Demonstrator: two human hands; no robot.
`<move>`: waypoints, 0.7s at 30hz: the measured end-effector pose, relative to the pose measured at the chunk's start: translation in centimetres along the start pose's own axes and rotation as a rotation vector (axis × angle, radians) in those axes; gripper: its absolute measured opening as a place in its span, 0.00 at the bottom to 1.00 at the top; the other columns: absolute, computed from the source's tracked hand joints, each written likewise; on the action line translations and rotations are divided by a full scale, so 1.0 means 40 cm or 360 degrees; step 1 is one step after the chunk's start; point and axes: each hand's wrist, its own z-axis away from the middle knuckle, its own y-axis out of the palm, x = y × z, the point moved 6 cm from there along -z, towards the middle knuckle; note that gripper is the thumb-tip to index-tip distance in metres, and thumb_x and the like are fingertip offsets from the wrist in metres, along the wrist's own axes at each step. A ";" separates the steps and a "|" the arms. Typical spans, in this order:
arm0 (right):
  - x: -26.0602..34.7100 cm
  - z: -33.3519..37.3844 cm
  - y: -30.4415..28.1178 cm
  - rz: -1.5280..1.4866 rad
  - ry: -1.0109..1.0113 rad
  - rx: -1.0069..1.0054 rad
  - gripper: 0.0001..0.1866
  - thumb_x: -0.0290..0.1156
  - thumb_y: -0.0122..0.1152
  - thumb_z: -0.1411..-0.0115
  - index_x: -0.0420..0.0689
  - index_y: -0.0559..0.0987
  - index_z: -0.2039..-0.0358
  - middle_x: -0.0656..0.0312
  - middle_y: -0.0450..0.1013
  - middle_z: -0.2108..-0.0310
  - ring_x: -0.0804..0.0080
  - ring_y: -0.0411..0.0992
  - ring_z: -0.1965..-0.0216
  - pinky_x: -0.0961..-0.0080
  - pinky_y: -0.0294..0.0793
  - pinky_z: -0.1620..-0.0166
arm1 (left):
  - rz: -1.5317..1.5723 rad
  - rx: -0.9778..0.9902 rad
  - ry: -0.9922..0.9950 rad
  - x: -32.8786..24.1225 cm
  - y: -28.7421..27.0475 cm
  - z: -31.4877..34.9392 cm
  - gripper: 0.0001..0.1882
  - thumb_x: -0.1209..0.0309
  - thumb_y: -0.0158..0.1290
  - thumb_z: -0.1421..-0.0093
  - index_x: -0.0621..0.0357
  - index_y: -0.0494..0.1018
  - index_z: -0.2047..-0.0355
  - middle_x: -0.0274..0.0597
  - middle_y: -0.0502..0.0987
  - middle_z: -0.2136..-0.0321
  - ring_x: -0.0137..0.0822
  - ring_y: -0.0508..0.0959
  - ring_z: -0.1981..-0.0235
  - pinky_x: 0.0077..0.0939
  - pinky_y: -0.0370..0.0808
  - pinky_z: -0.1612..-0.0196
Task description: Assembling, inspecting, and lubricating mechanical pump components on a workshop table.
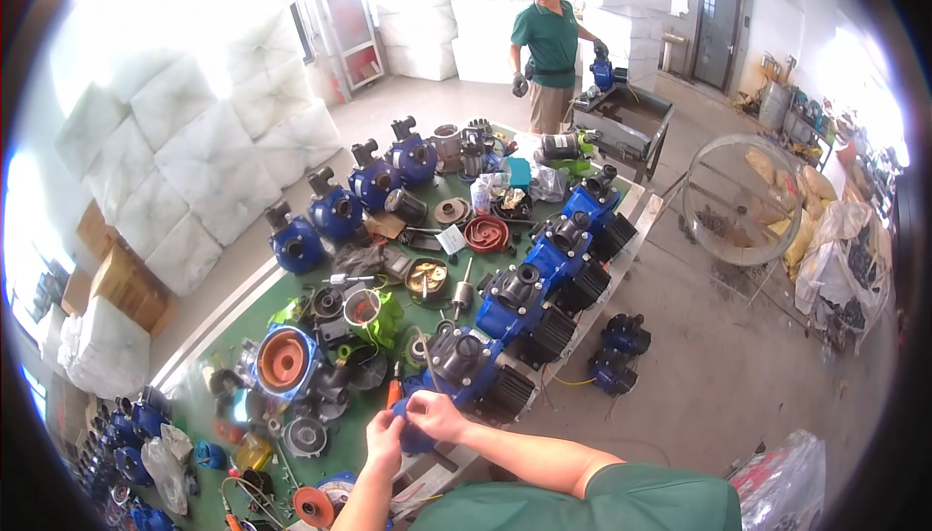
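At lower centre of the frame, holds left hand [383,442] and right hand [437,416] close together, with bent fingers at a blue part [417,441], by the near edge of a green-topped table [248,319]. Cannot tell whether gripping the blue part or only touching it. Just above the left hand, an orange handle [394,393]. From just above the right hand toward upper right, a row of blue pumps [510,296] with black ribbed motors. Left of the hands, a square blue housing [284,358] with a reddish-brown centre. Mid-frame, a red impeller [486,234]. At upper centre, a co-worker [549,41] in a green shirt.
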 end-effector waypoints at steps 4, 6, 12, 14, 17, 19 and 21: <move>-0.010 0.017 0.001 -0.0121 0.0053 -0.0220 0.06 0.25 0.64 0.44 0.36 0.78 0.70 0.55 0.75 0.73 0.68 0.75 0.72 0.71 0.73 0.66 | 0.0139 -0.0111 -0.0038 0.004 0.014 0.003 0.06 0.77 0.51 0.34 0.66 0.72 0.58 0.39 0.78 0.66 0.28 0.77 0.68 0.21 0.75 0.63; -0.015 0.029 -0.001 -0.0034 0.0125 -0.0310 0.05 0.25 0.64 0.41 0.37 0.78 0.69 0.61 0.76 0.73 0.80 0.73 0.70 0.77 0.74 0.65 | 0.0180 -0.0138 -0.0046 -0.003 0.026 0.009 0.06 0.76 0.51 0.34 0.66 0.72 0.58 0.39 0.78 0.67 0.28 0.77 0.69 0.21 0.75 0.64; -0.020 0.049 0.000 -0.0300 0.0188 -0.0562 0.06 0.27 0.65 0.40 0.40 0.77 0.71 0.66 0.75 0.74 0.84 0.70 0.71 0.81 0.72 0.67 | 0.0392 -0.0226 -0.0128 -0.037 0.062 0.031 0.06 0.74 0.51 0.33 0.65 0.72 0.59 0.39 0.77 0.68 0.27 0.77 0.72 0.19 0.75 0.70; -0.020 0.050 0.005 -0.0384 0.0265 -0.0606 0.07 0.27 0.66 0.40 0.40 0.77 0.71 0.66 0.75 0.75 0.84 0.71 0.71 0.82 0.72 0.67 | 0.0441 -0.0248 -0.0087 -0.015 0.057 0.026 0.06 0.73 0.51 0.33 0.64 0.71 0.59 0.39 0.77 0.67 0.27 0.77 0.72 0.19 0.75 0.71; -0.044 0.042 0.003 -0.0746 0.0567 -0.0754 0.07 0.27 0.65 0.39 0.39 0.76 0.69 0.66 0.75 0.75 0.81 0.73 0.71 0.82 0.73 0.68 | 0.0465 -0.0364 -0.0071 0.005 0.043 0.029 0.06 0.73 0.49 0.32 0.62 0.70 0.57 0.41 0.77 0.64 0.30 0.78 0.69 0.22 0.78 0.68; -0.058 0.019 -0.003 -0.0967 0.0574 -0.0705 0.08 0.25 0.63 0.38 0.37 0.76 0.60 0.64 0.75 0.72 0.80 0.75 0.71 0.81 0.75 0.67 | 0.0556 -0.0364 -0.0064 0.012 0.047 0.038 0.06 0.73 0.48 0.31 0.61 0.69 0.57 0.41 0.77 0.63 0.30 0.79 0.67 0.24 0.79 0.65; -0.052 0.010 -0.013 -0.1024 0.0550 -0.0657 0.11 0.25 0.62 0.37 0.36 0.76 0.56 0.64 0.76 0.71 0.80 0.75 0.71 0.81 0.75 0.66 | 0.0648 -0.0371 -0.0056 0.012 0.046 0.047 0.06 0.73 0.47 0.31 0.61 0.69 0.56 0.41 0.77 0.61 0.31 0.79 0.65 0.26 0.79 0.63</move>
